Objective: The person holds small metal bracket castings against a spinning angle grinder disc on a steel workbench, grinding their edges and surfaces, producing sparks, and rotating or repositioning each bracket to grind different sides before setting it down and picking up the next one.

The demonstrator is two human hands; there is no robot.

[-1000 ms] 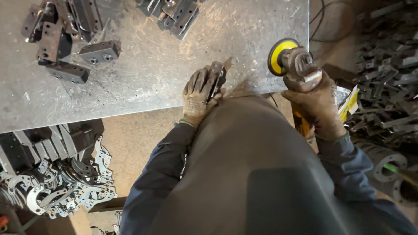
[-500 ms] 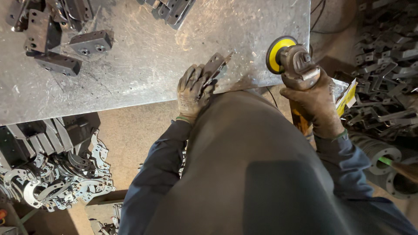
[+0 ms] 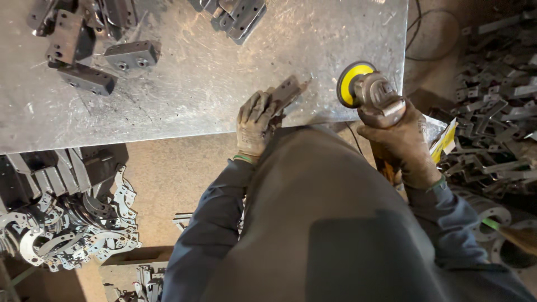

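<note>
Gloves, worn and dirty, on both hands. Left hand (image 3: 256,124) clamps a small drilled metal bracket (image 3: 288,91) flat against the tabletop (image 3: 224,84) near its front edge, fingers wrapped over the near end, likely to keep it from skidding. Right hand (image 3: 404,142) grips an angle grinder (image 3: 372,92) by the body, closed tight; its yellow disc (image 3: 351,84) hangs just beside the bracket near the front right corner, apart from it. Farther back, dark drilled blocks (image 3: 92,59) toward the far left corner, more brackets (image 3: 238,14) at the far edge. Scrap metal parts (image 3: 72,223) heaped on the floor, left.
</note>
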